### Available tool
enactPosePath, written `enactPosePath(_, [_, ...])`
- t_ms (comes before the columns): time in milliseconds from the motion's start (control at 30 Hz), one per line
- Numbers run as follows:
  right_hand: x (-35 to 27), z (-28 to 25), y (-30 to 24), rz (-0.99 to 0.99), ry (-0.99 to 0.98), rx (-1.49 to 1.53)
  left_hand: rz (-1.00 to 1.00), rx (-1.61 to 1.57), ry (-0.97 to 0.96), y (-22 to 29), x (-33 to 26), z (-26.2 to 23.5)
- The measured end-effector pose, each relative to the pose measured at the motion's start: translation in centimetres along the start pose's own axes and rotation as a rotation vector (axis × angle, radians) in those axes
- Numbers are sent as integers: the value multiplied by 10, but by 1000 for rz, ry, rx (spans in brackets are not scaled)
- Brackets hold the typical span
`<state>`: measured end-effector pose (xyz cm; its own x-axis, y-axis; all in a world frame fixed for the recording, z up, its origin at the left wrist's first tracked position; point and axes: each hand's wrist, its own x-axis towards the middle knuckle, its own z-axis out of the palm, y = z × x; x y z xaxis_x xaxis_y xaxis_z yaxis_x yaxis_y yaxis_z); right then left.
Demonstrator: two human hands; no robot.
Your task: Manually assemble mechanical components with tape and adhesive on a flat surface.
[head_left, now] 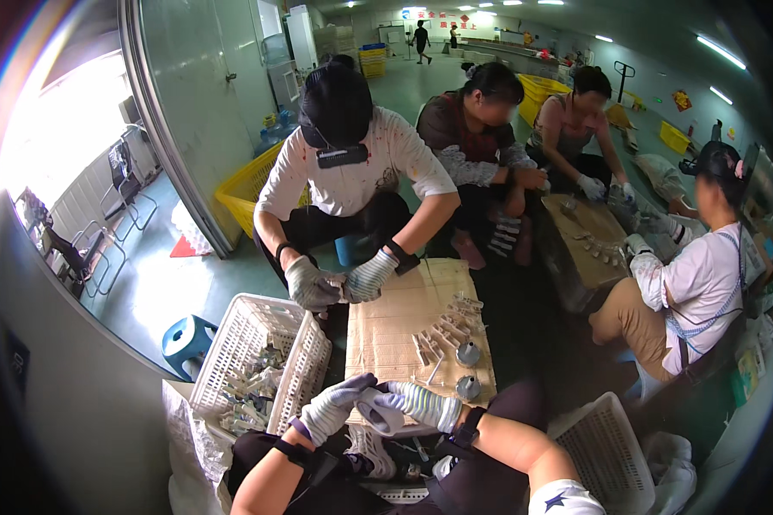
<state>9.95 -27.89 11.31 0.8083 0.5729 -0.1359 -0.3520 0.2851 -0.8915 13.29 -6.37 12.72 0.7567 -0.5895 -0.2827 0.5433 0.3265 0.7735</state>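
My left hand [328, 410], in a striped knit glove, is closed at the near edge of a cardboard-covered work surface [386, 326]. My right hand [429, 406], gloved alike, meets it from the other side. Between them is a piece of white cloth [380, 414], gripped by the fingers of both; its exact kind is unclear. Beyond my right hand lie two grey cone-shaped parts [468, 354], a thin white stick [435, 371] and a row of several small pale clip-like parts [447, 330].
Left of the board stands a white plastic basket [305, 378] of small parts, with a blue stool [189, 339] beyond. A co-worker [352, 163] sits opposite, gloved hands together. Other people work around a second board [584, 223] at right. Another white basket [605, 455] is near my right knee.
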Motion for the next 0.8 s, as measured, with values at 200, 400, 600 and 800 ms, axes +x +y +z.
enactPosePath(200, [20, -10, 19, 134, -217, 462, -46, 336, 173, 23, 34, 27])
enactPosePath(400, [25, -30, 12, -134, -71, 246, 1, 533, 33, 43, 80, 30])
enactPosePath(600, [35, -51, -15, -187, -5, 259, 26, 412, 297, 57, 122, 51])
enactPosePath(800, [18, -37, -29, -169, 63, -5, 150, 291, 350, 65, 161, 29])
